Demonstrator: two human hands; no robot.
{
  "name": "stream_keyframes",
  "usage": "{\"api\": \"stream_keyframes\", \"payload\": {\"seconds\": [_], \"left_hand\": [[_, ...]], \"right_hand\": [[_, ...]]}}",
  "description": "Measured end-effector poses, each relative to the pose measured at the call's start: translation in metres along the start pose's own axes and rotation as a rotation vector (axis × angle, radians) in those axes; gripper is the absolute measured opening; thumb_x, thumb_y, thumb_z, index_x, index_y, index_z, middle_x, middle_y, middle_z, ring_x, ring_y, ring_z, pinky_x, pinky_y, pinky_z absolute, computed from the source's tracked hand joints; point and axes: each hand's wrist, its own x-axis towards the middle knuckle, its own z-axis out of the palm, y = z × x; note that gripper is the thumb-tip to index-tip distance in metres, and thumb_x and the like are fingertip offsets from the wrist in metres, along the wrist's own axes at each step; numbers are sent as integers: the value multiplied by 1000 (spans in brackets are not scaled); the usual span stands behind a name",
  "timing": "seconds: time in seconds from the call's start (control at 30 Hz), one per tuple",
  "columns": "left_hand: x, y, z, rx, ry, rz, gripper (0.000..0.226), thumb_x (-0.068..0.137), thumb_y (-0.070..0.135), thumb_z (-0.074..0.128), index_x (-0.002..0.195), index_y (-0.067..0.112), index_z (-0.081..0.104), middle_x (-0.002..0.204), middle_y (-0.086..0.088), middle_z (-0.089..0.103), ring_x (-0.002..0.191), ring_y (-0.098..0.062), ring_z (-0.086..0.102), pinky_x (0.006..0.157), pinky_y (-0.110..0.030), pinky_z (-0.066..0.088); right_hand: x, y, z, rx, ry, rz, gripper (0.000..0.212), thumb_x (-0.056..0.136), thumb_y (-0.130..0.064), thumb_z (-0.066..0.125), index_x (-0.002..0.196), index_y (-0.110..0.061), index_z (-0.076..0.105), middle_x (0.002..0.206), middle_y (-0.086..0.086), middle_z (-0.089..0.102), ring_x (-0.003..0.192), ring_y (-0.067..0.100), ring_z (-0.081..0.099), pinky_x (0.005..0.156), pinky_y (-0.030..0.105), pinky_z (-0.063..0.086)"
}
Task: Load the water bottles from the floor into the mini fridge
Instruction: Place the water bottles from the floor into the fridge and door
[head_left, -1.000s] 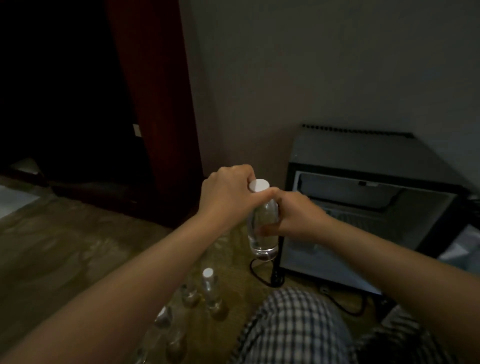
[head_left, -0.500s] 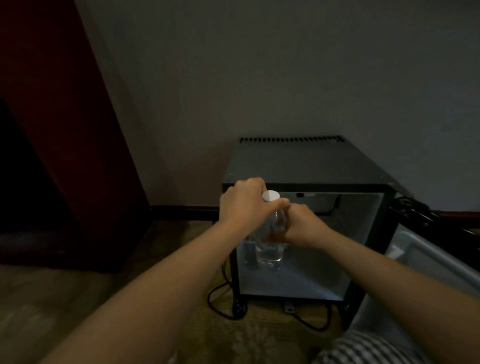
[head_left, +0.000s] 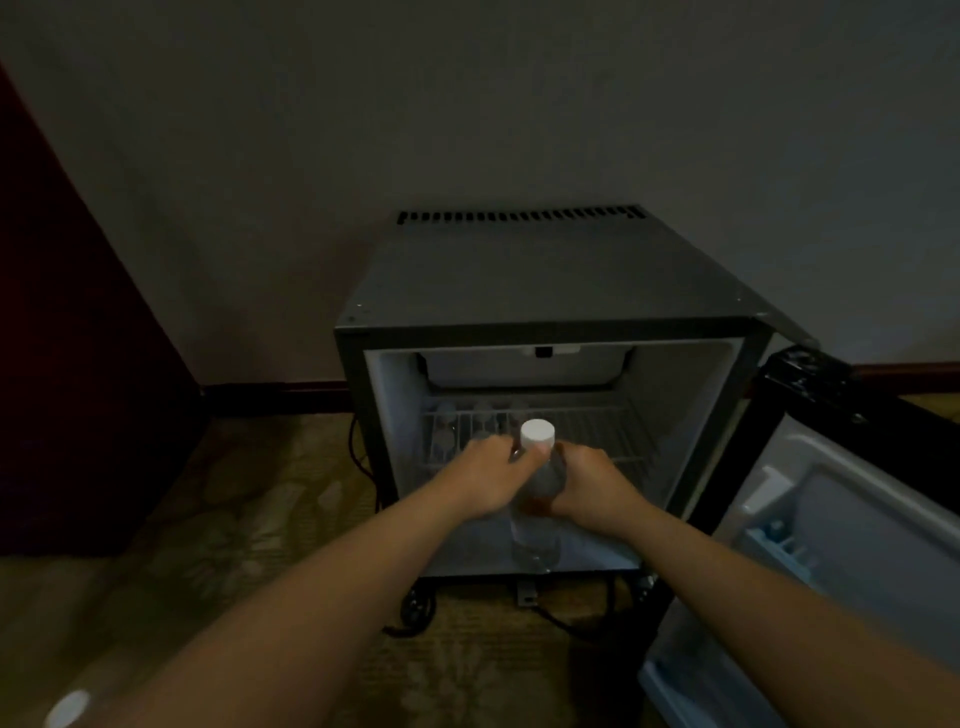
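At the lower left edge, nearest the camera, a blurred white cap (head_left: 67, 714) shows above the patterned carpet (head_left: 234, 519). Two bare forearms reach forward from there.

The left hand (head_left: 488, 480) has its grip closed round the neck of the water bottle (head_left: 537, 535), just under the bottle's white lid (head_left: 537, 435). The right hand (head_left: 592, 488) has its grip closed round the bottle's body. The bottle stands upright between them at the mouth of the mini fridge (head_left: 545, 291), with its base low by the front lip; whether it touches the fridge floor cannot be told. A brownish patch on the bottle's middle is too blurred to read.

The fridge door (head_left: 831, 519) hangs open to the right. A black cable (head_left: 410, 608) loops under the fridge. Inside, a wire shelf (head_left: 597, 426) crosses the cavity, and faint clear bottles (head_left: 447, 426) stand on its left part. Behind are a grey wall (head_left: 467, 130) and, at the left, a dark red panel (head_left: 78, 364).

Half a second ago the fridge sat smaller and right of centre; now it fills the middle. Both grips are unchanged, but the bottle is lower against the opening. The floor bottles and checked trousers seen a second ago are out of view.
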Motion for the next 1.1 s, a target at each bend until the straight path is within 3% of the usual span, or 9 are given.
{"api": "stream_keyframes", "payload": {"seconds": [0.1,0.17,0.3,0.43,0.6,0.77,0.87,1.0,1.1], "left_hand": [[23,-18,12,-59,-162,-79,73,88,66,30,112,6,64,109,-14,68,98,-26,64,91,-39,51],[34,-28,21,-135,-237,-101,73,85,69,30,116,11,63,114,-14,66,100,-26,64,95,-43,51],[53,-50,37,-220,-275,-168,63,92,59,32,134,16,49,134,-9,53,116,-24,56,91,-30,50],[65,-73,57,-271,-304,-288,65,95,56,24,140,12,39,134,-15,51,108,-24,56,98,-32,44],[81,-95,77,-376,-265,-362,57,97,51,24,144,20,31,146,-10,40,132,-24,42,109,-33,33],[93,-101,92,-438,-278,-387,43,101,35,29,138,16,39,142,-6,43,130,-22,42,104,-31,35],[100,-106,102,-506,-259,-444,27,99,37,33,117,25,50,136,1,47,114,-16,49,92,-31,39],[108,-109,107,-515,-206,-469,46,98,40,36,142,27,30,148,-3,36,133,-20,40,103,-35,36],[113,-118,107,-491,-215,-452,51,98,38,36,146,27,23,152,-1,30,137,-22,35,109,-35,34]], "right_hand": [[10,21,16,54,-26,36,50,71,-26,80,116,-16,61,113,3,67,99,10,61,84,22,51],[16,35,29,55,-37,80,60,68,-29,82,122,-18,57,119,0,65,109,13,61,91,27,51],[32,56,51,-27,-82,139,70,69,-34,80,130,-17,50,125,2,62,114,15,59,94,27,49],[49,69,71,-28,-129,225,80,75,-29,76,142,-19,32,137,5,52,123,21,52,97,27,44],[69,79,88,13,-132,282,76,75,-25,76,139,-18,36,142,7,46,129,23,46,103,28,39],[82,91,96,42,-129,366,78,77,-24,75,142,-19,33,145,8,42,132,27,42,109,35,37],[87,97,100,113,-66,412,83,75,-25,77,144,-19,31,147,8,41,134,26,41,108,33,34],[97,100,97,134,-52,433,68,76,-33,75,136,-16,46,141,9,48,129,26,47,102,30,39],[103,100,97,208,-36,426,54,82,-29,71,130,-10,53,137,12,53,126,25,50,96,25,40]]}}
